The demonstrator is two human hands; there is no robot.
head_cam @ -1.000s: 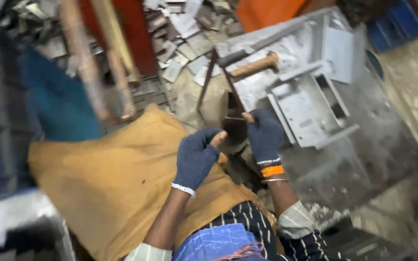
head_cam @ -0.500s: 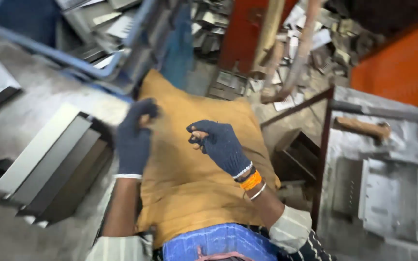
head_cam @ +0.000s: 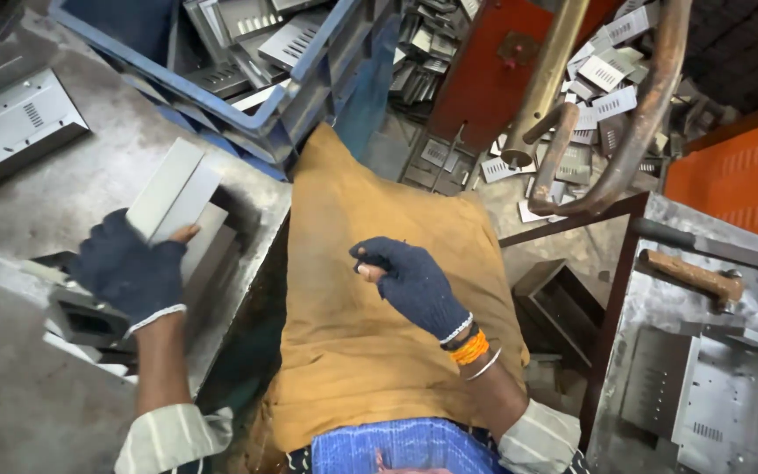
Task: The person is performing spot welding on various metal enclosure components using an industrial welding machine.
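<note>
My left hand (head_cam: 129, 274), in a dark blue knit glove, grips a grey sheet-metal box part (head_cam: 171, 190) by its lower end, lifted off a stack of similar grey metal parts (head_cam: 81, 320) on the left table (head_cam: 19, 412). My right hand (head_cam: 410, 283), also gloved, hovers over the tan cloth (head_cam: 370, 351) on my lap with its fingers curled. Whether it pinches anything small is not visible. Orange and silver bangles circle the right wrist.
A blue crate (head_cam: 247, 79) of metal parts stands behind the left table. A grey metal casing (head_cam: 12, 127) lies at far left. Copper arms (head_cam: 611, 132) of a machine reach in at upper right. On the right bench (head_cam: 721, 386) lie a wooden-handled tool (head_cam: 693, 276) and punched plates.
My view swung from the right bench to the left table. My left hand reached left and took hold of the grey metal part; my right hand stayed over my lap.
</note>
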